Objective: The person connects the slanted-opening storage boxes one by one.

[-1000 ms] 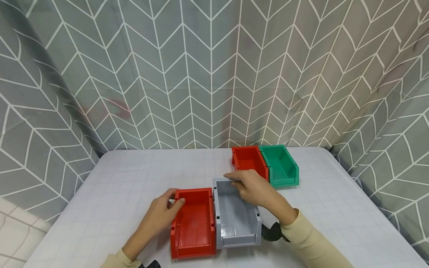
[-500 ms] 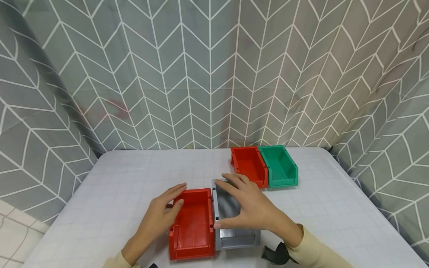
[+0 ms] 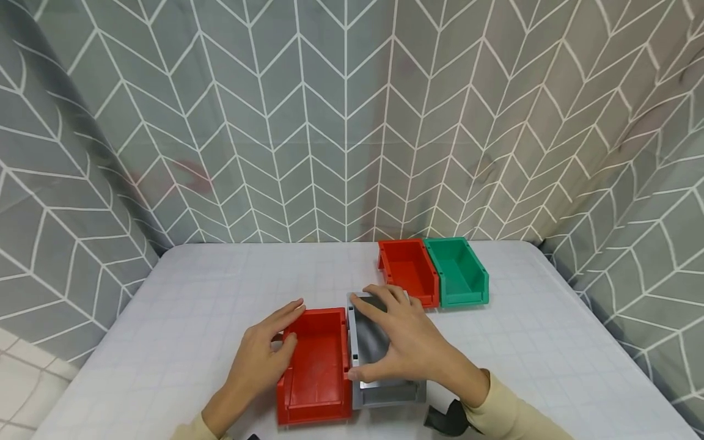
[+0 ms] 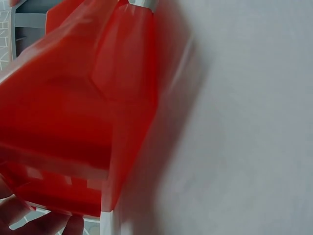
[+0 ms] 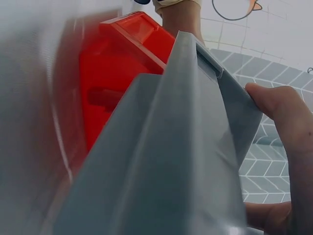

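Two plastic storage bins stand side by side at the front middle of the table, a red bin on the left and a grey bin against its right side. My left hand rests at the red bin's left rear corner, thumb over the side rim and fingers extended along the back. In the left wrist view, the fingertips show beyond the bin's far end. Spread across the grey bin, my right hand has its thumb at the left rim and its fingers near the rear left corner.
Farther back on the right, a second red bin stands against a green bin. A white cloth covers the table. Patterned grey curtains hang behind and at the sides.
My right hand has left the grey bin's rear rim and spread across the bin, thumb moving to its left rim. My left fingers have straightened at the red bin's rear corner. The bins barely shifted.
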Demonstrator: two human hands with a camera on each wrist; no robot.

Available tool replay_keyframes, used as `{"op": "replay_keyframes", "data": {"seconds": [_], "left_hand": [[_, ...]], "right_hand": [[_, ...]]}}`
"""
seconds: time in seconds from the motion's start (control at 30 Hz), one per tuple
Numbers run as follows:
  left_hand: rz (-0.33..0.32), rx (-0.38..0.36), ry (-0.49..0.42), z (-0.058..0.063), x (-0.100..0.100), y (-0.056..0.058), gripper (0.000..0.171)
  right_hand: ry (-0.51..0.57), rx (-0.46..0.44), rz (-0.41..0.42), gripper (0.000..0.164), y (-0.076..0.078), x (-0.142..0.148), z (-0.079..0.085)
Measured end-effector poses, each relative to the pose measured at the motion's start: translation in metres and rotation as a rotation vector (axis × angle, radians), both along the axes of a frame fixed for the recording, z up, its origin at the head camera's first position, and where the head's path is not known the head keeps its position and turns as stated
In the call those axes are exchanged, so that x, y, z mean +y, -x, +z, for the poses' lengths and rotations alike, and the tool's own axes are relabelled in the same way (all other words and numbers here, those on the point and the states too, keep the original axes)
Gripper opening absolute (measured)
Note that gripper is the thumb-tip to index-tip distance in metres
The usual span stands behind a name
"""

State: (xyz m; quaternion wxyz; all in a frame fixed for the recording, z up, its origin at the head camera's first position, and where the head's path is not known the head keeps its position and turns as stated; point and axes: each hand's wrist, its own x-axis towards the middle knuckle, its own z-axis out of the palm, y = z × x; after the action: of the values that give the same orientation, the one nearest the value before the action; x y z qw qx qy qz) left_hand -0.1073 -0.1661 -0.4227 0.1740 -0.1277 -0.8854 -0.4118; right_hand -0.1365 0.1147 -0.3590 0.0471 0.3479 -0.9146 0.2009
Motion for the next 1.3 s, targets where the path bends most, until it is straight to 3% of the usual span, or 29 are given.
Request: {"op": "replay_keyframes", "data": {"seconds": [1.3], "left_hand": [[0.022, -0.04, -0.003, 0.0002, 0.003, -0.0016, 0.051]], "right_hand": [[0.0, -0.002, 0.013, 0.101, -0.0002, -0.0014, -0.0014]]}}
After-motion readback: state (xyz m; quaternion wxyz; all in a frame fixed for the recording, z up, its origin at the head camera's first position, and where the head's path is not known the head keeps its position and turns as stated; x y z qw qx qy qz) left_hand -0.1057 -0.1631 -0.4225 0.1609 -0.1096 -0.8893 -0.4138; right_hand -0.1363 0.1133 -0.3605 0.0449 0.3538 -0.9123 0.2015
